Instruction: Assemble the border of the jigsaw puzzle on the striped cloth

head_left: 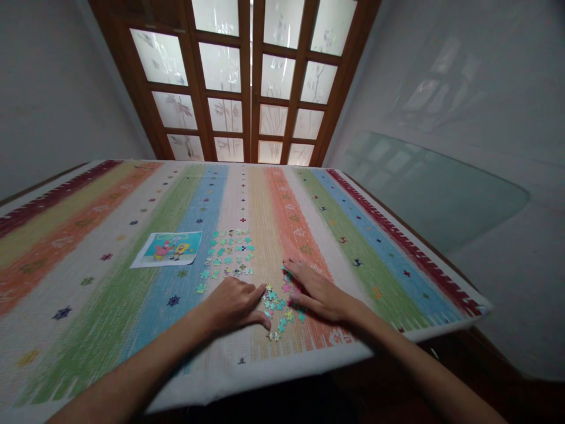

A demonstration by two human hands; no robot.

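A loose pile of jigsaw puzzle pieces, mostly teal with some yellow and pink, lies near the table's front edge between my hands. On the left of the pile rests my left hand, its index finger and thumb apart at the nearest pieces and its other fingers curled under. My right hand lies on the pile's right side, fingers stretched out over a few pinkish pieces that they partly hide. Beyond my left hand, more puzzle pieces are spread out in rough rows, apart from one another.
A printed cartoon picture lies left of the rows. Striped cloth covers the table, whose front edge runs just below my wrists. Wooden doors with glass panes stand behind, and a glass panel is at the right wall.
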